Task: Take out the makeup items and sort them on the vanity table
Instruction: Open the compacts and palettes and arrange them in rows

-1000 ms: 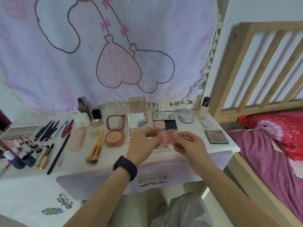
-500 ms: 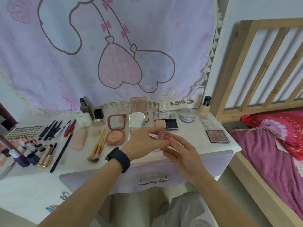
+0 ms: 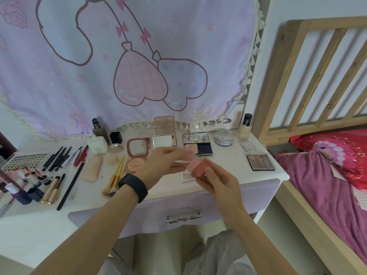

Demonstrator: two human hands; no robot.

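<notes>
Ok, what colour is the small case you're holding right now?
The small case is pink: paler on top, deeper coral below. Head view shows it best.

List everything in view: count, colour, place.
small pink square blush compact: one, pink, in both hands
open pink mirrored compact: one, pink, centre back
open white mirrored compact: one, white, beside it
dark brown eyeshadow palette: one, brown, table's right edge
clear glass jar: one, clear, back right
beige foundation bottle: one, black-capped, back right corner
yellow-handled brushes: several, yellow, left of centre
black pencils: several, black, left side
white vanity table: one, white, below
left hand: one, black wristband, pinching compact
right hand: one, bare, gripping compact
</notes>
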